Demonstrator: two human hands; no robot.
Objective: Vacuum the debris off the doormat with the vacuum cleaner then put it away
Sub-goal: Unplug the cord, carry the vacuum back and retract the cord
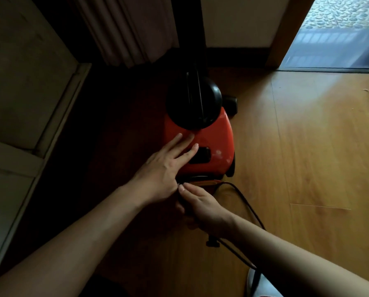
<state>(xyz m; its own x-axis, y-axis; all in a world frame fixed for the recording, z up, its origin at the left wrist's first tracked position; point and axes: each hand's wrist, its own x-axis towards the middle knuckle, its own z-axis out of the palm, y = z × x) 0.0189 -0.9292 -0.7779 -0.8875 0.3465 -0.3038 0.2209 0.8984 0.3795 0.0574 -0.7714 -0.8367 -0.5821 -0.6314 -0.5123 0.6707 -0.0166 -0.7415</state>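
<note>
A red canister vacuum cleaner (213, 142) with a black rounded top sits on the wooden floor near the wall. My left hand (164, 166) rests flat on its red body with straight fingers. My right hand (200, 204) is at the vacuum's rear edge, fingers curled round the black power cord (250, 209), which loops right and runs back under my right forearm. The cord's plug (212, 242) lies on the floor just below my right wrist. The doormat (329, 50) is a dark mat in the open doorway at the upper right.
A beige sofa (24, 103) fills the left side. A curtain (125, 28) hangs behind the vacuum, with a dark post beside it. The wooden door frame (290, 31) edges the doorway. Bare wood floor (308, 146) spreads to the right.
</note>
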